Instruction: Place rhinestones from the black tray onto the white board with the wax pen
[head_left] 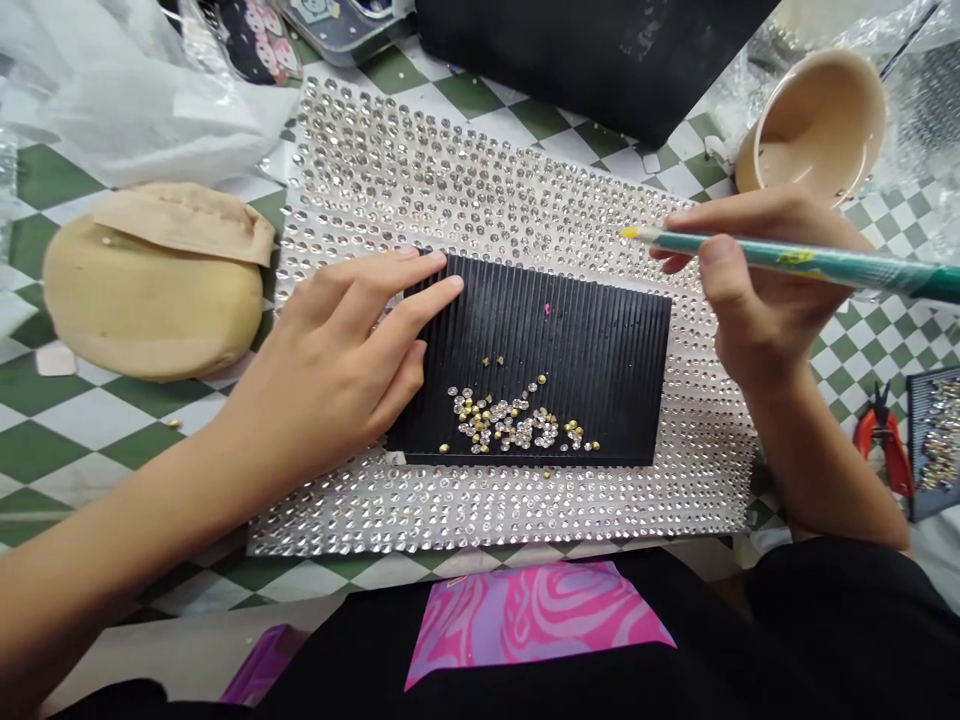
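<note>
My right hand (780, 270) grips a green pencil (802, 258) with a pale yellow tip, pointing left above the rhinestone-covered sheet. My left hand (352, 350) rests on the left side of a black ridged tray (600, 350), its fingers stretched out and its thumb partly hidden. Loose rhinestones (517, 425), clear-faced with gold backs, lie scattered along the tray's near side. Beneath the tray spreads a white sheet (480, 500) set with rows of clear rhinestones; the tray hides its middle.
A beige cup (817, 130) stands tilted at the back right, close to my right hand. Red-handled pliers (883, 440) and a second tray of stones (937, 440) lie far right. On the left sits a yellowish oval pad (150, 290). A black box (600, 60) borders the back.
</note>
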